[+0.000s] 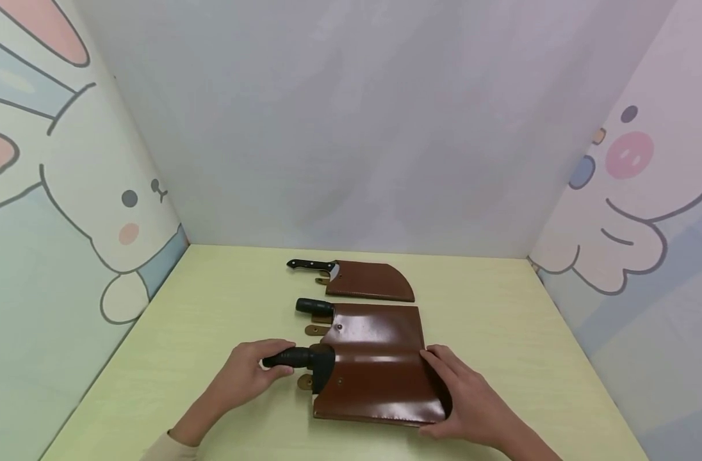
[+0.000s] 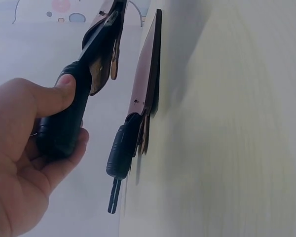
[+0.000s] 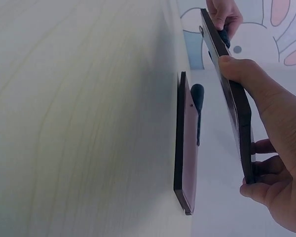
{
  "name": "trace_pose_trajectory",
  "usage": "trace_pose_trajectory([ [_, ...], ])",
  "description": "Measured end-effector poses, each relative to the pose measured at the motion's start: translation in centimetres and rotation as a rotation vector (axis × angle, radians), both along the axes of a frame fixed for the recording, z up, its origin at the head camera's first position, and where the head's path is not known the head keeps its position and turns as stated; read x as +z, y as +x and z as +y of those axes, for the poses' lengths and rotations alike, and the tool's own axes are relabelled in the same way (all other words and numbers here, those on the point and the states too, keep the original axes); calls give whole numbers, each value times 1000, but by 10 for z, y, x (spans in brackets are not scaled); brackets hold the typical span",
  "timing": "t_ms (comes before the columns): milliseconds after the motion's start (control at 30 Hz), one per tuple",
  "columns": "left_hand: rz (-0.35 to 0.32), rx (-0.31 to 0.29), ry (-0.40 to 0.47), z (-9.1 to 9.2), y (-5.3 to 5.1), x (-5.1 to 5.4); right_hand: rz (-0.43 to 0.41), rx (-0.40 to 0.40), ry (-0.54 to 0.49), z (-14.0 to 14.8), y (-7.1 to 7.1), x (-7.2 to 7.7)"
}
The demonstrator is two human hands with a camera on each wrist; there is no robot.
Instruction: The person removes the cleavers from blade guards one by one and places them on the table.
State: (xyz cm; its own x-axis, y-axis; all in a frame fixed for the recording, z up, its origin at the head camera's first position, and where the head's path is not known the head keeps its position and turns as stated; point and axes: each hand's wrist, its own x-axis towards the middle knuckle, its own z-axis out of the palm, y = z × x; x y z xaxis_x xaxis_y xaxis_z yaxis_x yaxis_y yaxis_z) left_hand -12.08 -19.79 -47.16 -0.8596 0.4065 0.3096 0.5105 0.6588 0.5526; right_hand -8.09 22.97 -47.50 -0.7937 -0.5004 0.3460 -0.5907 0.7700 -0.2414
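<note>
Cleaver [image 1: 323,369] in brown sheath [image 1: 380,384] is held at lower centre of the frame, handle [image 1: 293,357] by the left hand's [image 1: 250,374] fingers, sheath by the right hand's [image 1: 474,403].

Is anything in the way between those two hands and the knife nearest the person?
Nothing visible stands between the left hand's grip and the knife's black handle. On the other side, the brown sheath comes between: the right hand's grip holds its end opposite the handle.
</note>
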Motion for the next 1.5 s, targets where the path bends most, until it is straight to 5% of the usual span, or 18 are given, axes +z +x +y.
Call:
trace_pose_trajectory([
  [300, 66, -2, -1, -8, -2, 0, 89, 22, -16, 6, -3, -4],
  [933, 70, 39, 10, -34, -1, 5, -23, -42, -48, 21, 0, 1],
  [1500, 41, 20, -22, -56, 2, 7, 33, 29, -76, 39, -3, -10],
])
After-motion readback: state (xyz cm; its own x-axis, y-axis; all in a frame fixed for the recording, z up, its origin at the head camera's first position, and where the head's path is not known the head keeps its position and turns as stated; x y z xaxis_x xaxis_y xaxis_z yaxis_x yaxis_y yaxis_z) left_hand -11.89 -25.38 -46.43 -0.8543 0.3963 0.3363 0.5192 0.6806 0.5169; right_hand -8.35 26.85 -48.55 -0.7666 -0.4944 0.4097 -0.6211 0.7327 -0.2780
